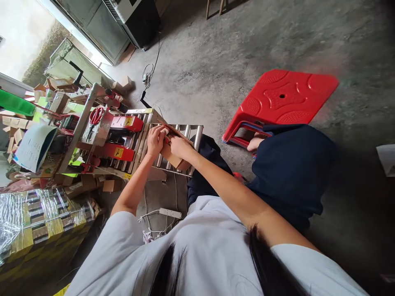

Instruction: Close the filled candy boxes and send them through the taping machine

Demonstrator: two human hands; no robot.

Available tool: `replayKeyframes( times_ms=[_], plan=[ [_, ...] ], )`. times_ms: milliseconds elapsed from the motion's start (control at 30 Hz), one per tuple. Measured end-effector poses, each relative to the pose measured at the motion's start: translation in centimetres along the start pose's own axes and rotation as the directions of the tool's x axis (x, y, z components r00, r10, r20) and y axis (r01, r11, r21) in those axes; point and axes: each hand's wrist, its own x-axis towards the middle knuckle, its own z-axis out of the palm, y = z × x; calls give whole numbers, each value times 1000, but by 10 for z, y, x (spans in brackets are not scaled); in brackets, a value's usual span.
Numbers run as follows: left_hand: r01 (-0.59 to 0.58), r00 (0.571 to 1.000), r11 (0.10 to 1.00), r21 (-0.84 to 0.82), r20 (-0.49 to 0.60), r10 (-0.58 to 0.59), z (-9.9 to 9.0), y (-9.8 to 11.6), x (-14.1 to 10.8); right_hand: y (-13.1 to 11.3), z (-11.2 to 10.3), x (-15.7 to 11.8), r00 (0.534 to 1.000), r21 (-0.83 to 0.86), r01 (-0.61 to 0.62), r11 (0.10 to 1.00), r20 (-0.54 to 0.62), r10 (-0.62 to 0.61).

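A small brown cardboard box (174, 159) rests at a slant on the metal rollers of a short conveyor (198, 135), its top open and one flap raised on the far side. My left hand (156, 140) grips the box at its left end, fingers bent over the edge. Beside it, my right hand (180, 147) is closed with its fingers dipping into the opening. Something small and dark with a bit of red shows between the two hands, too small to name. The fingertips of my right hand are hidden.
Left of the hands stands a carton sealing machine (126, 122) with red parts; red-handled scissors (96, 116) lie on it. A red plastic stool (286, 96) is at the right by my knee. Below are a power strip (170, 213) and cables. Wrapped stacked boxes (40, 218) fill the lower left.
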Motion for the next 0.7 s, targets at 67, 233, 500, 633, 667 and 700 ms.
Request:
replayKeyframes(
  times_ms=[67,233,500,633,667,700],
  plan=[
    [-56,987,998,-30,146,60,-3,2,3,0,-3,5,999,-14,-8,1000,40,8],
    [-83,914,996,9,399,73,-6,5,13,2,-4,-2,1000,-22,-31,999,-3,31],
    [-40,897,994,98,442,-7,3,11,15,-1,-15,-70,944,37,231,972,-251,-214],
    [-29,882,995,99,470,-21,10,19,19,10,-42,-89,854,90,239,967,-494,-165],
    [-23,892,995,98,451,-24,10,20,19,13,-45,-88,854,109,225,968,-501,-142],
    [-13,907,995,103,420,-32,10,21,18,14,-44,-87,864,126,226,966,-484,-139]
  ],
)
